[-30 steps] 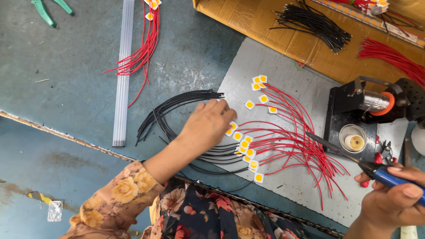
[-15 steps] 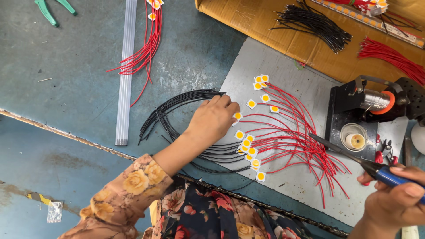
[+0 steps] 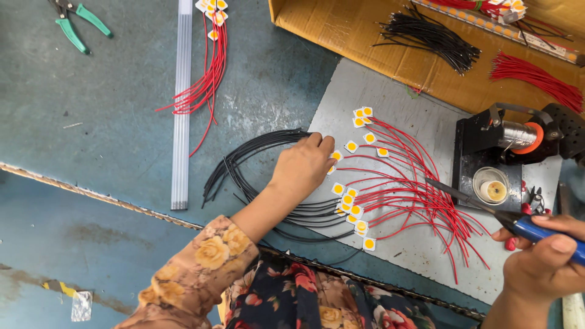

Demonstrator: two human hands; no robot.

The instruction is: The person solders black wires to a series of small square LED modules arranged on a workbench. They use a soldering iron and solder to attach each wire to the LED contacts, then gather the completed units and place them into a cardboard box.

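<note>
My left hand [image 3: 303,166] rests palm down on a bundle of black wires [image 3: 256,158] at the left edge of a grey board [image 3: 396,91], fingertips beside small white squares with yellow centres [image 3: 350,201]. Red wires [image 3: 414,189] run from these squares across the board. My right hand [image 3: 545,259] grips a blue-handled soldering iron [image 3: 487,210], its tip pointing up-left over the red wires.
A black solder stand with a wire spool [image 3: 518,137] and a small round tin [image 3: 490,186] sits right of the board. Green-handled pliers [image 3: 76,24], a clear strip [image 3: 181,103] and another red wire bunch [image 3: 204,79] lie at the upper left. A cardboard tray [image 3: 378,55] holds black and red wires.
My left hand has slid slightly right onto the black wires near the white squares. The right hand with the soldering iron has barely moved.
</note>
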